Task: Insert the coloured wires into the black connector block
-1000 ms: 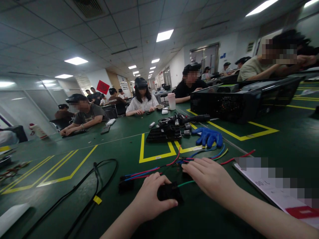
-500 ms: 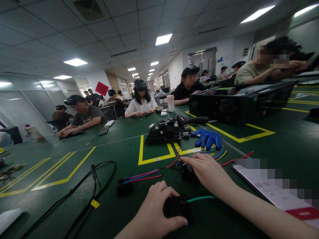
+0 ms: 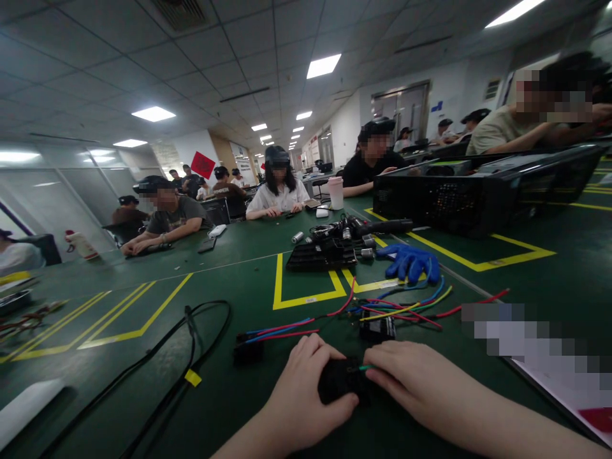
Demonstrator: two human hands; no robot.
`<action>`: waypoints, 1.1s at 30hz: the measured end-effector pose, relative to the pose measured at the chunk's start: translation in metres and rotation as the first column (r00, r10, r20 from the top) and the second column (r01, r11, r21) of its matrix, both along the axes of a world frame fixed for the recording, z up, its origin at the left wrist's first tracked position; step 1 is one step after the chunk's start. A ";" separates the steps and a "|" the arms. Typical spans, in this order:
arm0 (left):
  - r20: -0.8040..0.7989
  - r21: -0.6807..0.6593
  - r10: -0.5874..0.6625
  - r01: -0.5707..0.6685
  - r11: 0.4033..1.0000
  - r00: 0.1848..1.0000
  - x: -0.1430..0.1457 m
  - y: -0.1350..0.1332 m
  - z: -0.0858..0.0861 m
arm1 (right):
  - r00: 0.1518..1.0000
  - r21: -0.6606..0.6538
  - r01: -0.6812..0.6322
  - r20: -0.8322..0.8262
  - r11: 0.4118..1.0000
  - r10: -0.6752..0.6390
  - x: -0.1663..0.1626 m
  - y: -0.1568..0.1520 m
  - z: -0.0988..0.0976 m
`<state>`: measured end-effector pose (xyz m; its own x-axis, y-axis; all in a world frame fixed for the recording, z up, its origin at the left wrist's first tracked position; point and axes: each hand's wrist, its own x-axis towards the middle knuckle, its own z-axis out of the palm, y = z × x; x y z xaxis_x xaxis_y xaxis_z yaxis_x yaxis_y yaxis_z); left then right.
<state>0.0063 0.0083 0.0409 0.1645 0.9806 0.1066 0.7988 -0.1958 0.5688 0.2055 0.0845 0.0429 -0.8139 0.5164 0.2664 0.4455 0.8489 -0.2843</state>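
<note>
My left hand (image 3: 306, 395) is curled around a small black block (image 3: 340, 382) on the green table, thumb along its near side. My right hand (image 3: 415, 382) meets it from the right, fingers pinched at the block's top where a green wire (image 3: 366, 368) comes out. Just beyond lies a second small black part (image 3: 377, 328) amid a tangle of red, blue and yellow wires (image 3: 401, 309). Another black connector (image 3: 247, 350) with red and blue leads lies to the left.
A black cable loop (image 3: 191, 338) with a yellow tag lies at left. A blue glove (image 3: 411, 261), a black tray with tools (image 3: 325, 252) and a black computer case (image 3: 459, 197) sit further back. A paper sheet (image 3: 564, 382) lies at right. Several people sit at the far side.
My right hand left the wire tangle and drew back to the black block held by my left hand. The second black part is now uncovered.
</note>
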 end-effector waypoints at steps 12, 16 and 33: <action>0.021 -0.038 -0.032 0.033 0.999 0.999 -0.003 0.000 0.003 | 0.997 0.169 -0.050 0.065 0.984 0.040 -0.004 -0.003 -0.003; 0.023 -0.048 -0.044 0.045 0.998 0.999 -0.005 0.002 0.003 | 0.997 0.228 -0.046 0.066 0.973 0.032 -0.006 -0.004 -0.005; -0.011 -0.035 -0.036 0.035 0.999 0.999 -0.005 0.003 -0.001 | 0.999 0.281 -0.013 0.043 0.960 0.001 -0.008 -0.006 -0.006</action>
